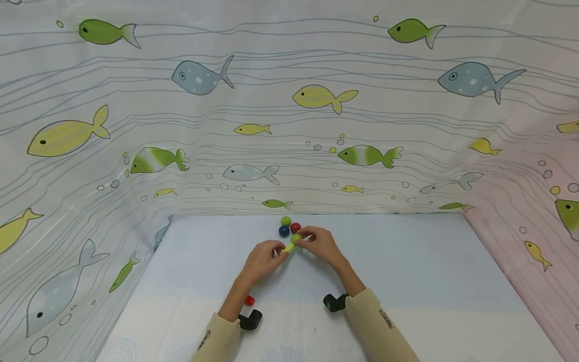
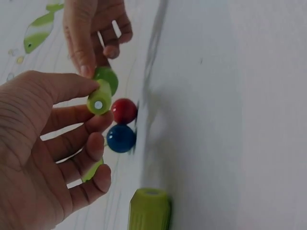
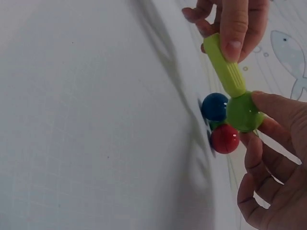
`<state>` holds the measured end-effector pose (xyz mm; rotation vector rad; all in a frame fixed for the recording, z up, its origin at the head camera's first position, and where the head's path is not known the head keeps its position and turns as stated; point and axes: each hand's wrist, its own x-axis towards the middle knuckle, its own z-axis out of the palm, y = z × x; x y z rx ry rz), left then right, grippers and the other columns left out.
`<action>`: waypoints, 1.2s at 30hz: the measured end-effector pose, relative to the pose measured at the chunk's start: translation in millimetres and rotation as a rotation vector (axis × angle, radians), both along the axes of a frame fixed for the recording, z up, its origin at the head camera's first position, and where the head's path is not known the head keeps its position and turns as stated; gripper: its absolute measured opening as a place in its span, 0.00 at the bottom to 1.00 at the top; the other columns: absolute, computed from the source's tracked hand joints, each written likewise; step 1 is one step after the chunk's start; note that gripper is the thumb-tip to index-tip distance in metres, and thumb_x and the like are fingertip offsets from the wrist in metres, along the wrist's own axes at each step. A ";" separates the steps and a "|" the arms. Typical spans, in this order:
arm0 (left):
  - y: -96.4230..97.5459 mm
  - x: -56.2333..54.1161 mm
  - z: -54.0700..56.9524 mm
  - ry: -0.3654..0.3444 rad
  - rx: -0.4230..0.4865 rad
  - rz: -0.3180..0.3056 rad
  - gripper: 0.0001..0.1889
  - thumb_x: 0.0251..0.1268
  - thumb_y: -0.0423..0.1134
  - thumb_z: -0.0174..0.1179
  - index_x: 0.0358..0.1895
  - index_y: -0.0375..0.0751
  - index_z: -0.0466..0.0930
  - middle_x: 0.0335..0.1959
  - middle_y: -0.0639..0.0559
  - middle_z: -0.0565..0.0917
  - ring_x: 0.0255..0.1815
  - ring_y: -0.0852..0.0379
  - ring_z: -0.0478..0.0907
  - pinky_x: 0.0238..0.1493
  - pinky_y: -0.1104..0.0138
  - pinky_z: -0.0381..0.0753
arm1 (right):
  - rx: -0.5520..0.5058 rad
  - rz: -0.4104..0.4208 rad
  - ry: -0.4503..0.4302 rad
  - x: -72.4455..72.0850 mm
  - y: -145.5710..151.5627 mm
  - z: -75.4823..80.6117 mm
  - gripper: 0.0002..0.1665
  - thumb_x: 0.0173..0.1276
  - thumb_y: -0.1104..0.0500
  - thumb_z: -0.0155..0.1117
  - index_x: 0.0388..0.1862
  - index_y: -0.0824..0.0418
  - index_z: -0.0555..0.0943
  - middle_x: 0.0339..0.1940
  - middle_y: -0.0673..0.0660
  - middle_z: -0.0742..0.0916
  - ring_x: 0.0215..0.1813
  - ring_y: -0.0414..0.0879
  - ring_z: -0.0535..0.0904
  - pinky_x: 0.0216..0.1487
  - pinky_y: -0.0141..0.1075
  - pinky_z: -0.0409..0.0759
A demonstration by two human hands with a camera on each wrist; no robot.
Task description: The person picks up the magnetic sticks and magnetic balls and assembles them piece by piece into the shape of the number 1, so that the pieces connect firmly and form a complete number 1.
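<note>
My left hand (image 1: pixel 264 260) pinches a short yellow-green rod (image 3: pixel 226 69) between thumb and fingertips. A green ball (image 3: pixel 243 112) is held by my right hand (image 1: pixel 322 245), thumb on one side and fingers on the other. The rod's end meets the ball in the right wrist view. In the left wrist view, the rod's near end shows a small pale disc. Just past the hands, a blue ball (image 1: pixel 284 231), a red ball (image 1: pixel 296 228) and a second green ball (image 1: pixel 286 220) lie close together on the table.
Another yellow-green rod (image 2: pixel 149 211) lies on the white table (image 1: pixel 407 261) near my left forearm. By that arm is a small red piece (image 1: pixel 249 300). Black wrist cameras (image 1: pixel 335 302) sit at both cuffs. A fish-patterned curtain (image 1: pixel 289 110) closes off the back and sides.
</note>
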<state>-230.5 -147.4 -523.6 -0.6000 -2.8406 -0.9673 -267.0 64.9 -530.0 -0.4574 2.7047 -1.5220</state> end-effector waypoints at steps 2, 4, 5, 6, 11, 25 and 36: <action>4.1 0.7 -1.7 0.005 0.014 0.018 0.09 0.64 0.41 0.67 0.42 0.41 0.85 0.29 0.57 0.81 0.28 0.61 0.72 0.30 0.68 0.73 | -0.008 -0.010 -0.008 0.1 0.7 -0.5 0.17 0.61 0.51 0.74 0.48 0.54 0.86 0.40 0.49 0.87 0.38 0.44 0.79 0.39 0.36 0.78; 8.4 1.5 -3.1 0.010 0.030 0.032 0.09 0.64 0.40 0.67 0.42 0.40 0.85 0.29 0.57 0.81 0.28 0.61 0.72 0.30 0.68 0.74 | -0.011 -0.024 -0.016 -0.2 1.3 -2.0 0.17 0.62 0.51 0.74 0.49 0.54 0.86 0.41 0.49 0.87 0.38 0.44 0.79 0.38 0.35 0.79; 10.3 1.8 -4.1 0.016 0.033 0.039 0.09 0.64 0.41 0.67 0.42 0.40 0.85 0.29 0.57 0.81 0.28 0.61 0.72 0.30 0.69 0.74 | -0.011 -0.030 -0.016 -0.4 1.6 -2.8 0.17 0.62 0.51 0.74 0.49 0.54 0.86 0.41 0.49 0.87 0.38 0.43 0.79 0.38 0.35 0.79; 12.2 2.0 -4.8 0.022 0.038 0.048 0.09 0.64 0.41 0.67 0.42 0.40 0.85 0.29 0.57 0.81 0.28 0.62 0.72 0.30 0.69 0.73 | -0.016 -0.034 -0.014 -0.5 1.8 -3.5 0.17 0.63 0.51 0.73 0.49 0.54 0.86 0.42 0.49 0.87 0.38 0.43 0.79 0.38 0.35 0.79; 22.4 4.3 -4.0 0.051 0.074 0.083 0.08 0.63 0.39 0.67 0.41 0.39 0.86 0.28 0.56 0.81 0.26 0.61 0.72 0.29 0.69 0.73 | -0.052 -0.053 -0.001 -1.4 4.8 -7.0 0.18 0.62 0.52 0.74 0.50 0.54 0.85 0.43 0.49 0.87 0.37 0.42 0.79 0.39 0.36 0.79; 50.6 6.0 -9.0 0.056 0.146 0.149 0.08 0.63 0.40 0.68 0.39 0.38 0.85 0.26 0.57 0.81 0.27 0.61 0.74 0.30 0.69 0.74 | -0.107 -0.111 -0.006 -3.8 13.9 -5.2 0.19 0.60 0.54 0.75 0.49 0.57 0.85 0.44 0.53 0.88 0.36 0.46 0.83 0.37 0.37 0.80; 61.5 8.1 -12.8 0.039 0.147 0.126 0.11 0.65 0.44 0.67 0.41 0.39 0.85 0.28 0.56 0.83 0.27 0.62 0.74 0.31 0.69 0.74 | -0.115 -0.135 -0.039 -8.9 24.4 -8.9 0.18 0.59 0.55 0.77 0.47 0.56 0.86 0.43 0.52 0.89 0.37 0.45 0.84 0.39 0.40 0.80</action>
